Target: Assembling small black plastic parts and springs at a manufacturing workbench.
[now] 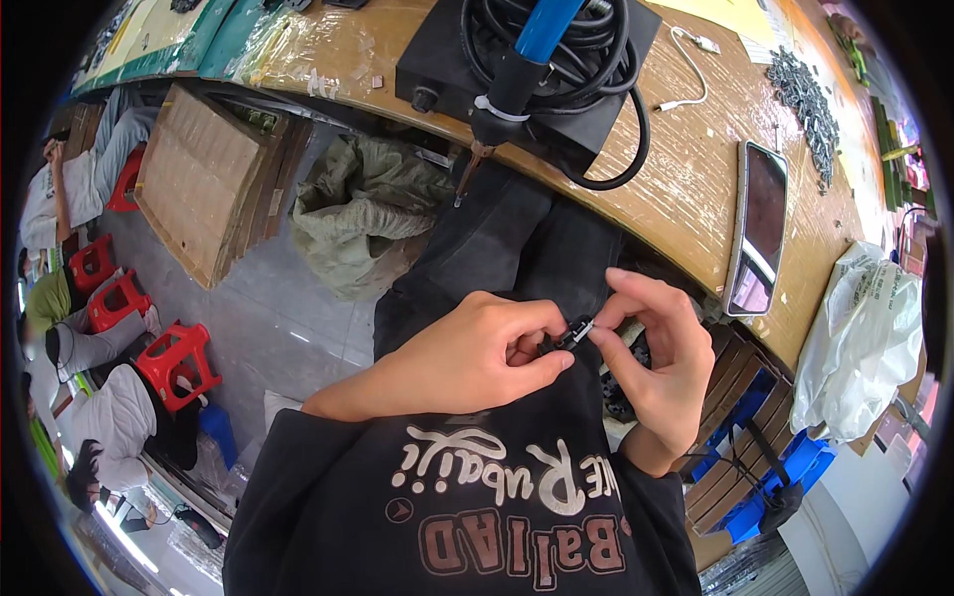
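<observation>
Above my lap, my left hand (497, 343) pinches a small black part (566, 338) with a light metallic piece at its end, between thumb and fingers. My right hand (651, 348) closes thumb and forefinger on the light end of that same part, its other fingers curled. What exactly the part is, I cannot make out at this size. On the bench beyond my hands, a soldering iron (549, 35) with a blue handle points tip-down over the edge, beside a black box (437, 74) with coiled black cable.
On the wooden bench (696, 189) lie a phone (757, 228), a short white cable (691, 74) and a pile of small dark parts (803, 104). A white plastic bag (865, 338) hangs at right. Left are a sack (363, 214), flattened cardboard (204, 184), red stools (179, 363) and seated people.
</observation>
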A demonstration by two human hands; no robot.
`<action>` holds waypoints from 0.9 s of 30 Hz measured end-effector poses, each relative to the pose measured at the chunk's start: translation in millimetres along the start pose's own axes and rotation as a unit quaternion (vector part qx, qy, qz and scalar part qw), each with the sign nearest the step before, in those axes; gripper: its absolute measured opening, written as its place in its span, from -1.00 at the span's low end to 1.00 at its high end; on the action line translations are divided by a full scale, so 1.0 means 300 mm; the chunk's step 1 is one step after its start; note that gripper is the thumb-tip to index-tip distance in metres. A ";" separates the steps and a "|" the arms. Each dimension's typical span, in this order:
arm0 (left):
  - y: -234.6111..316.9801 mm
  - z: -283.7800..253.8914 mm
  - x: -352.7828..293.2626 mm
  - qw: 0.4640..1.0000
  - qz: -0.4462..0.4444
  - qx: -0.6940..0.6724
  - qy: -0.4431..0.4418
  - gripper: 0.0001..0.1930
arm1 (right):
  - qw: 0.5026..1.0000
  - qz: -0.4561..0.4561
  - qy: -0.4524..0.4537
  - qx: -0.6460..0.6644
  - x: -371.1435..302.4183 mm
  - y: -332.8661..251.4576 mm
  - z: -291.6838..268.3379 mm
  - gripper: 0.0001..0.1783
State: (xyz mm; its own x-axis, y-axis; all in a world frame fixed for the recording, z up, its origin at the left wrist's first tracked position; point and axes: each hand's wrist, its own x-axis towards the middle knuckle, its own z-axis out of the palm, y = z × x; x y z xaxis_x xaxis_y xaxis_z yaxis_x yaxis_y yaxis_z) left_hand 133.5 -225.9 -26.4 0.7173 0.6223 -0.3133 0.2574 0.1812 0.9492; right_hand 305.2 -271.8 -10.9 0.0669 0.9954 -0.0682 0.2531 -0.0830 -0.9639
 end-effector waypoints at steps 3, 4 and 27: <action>-0.006 0.002 -0.005 1.000 -0.008 -0.006 -0.006 -0.86 | 1.000 0.005 -0.023 -0.010 -0.002 0.004 0.000 -0.56; -0.007 0.003 -0.007 1.000 -0.010 -0.007 -0.006 -0.86 | 0.999 0.011 -0.032 -0.018 -0.003 0.004 0.000 -0.59; -0.043 0.020 0.004 0.998 -0.065 -0.009 -0.024 -0.87 | 0.972 -0.106 -0.152 -0.147 -0.011 0.070 -0.013 -0.78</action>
State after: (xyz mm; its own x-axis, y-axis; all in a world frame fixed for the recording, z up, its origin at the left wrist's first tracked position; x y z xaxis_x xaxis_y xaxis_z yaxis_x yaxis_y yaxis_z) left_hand 135.0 -232.0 -39.2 0.7083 0.5559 -0.4350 0.3389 0.2729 0.9004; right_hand 314.0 -276.9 -29.8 -0.2937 0.9558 0.0087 0.4970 0.1605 -0.8528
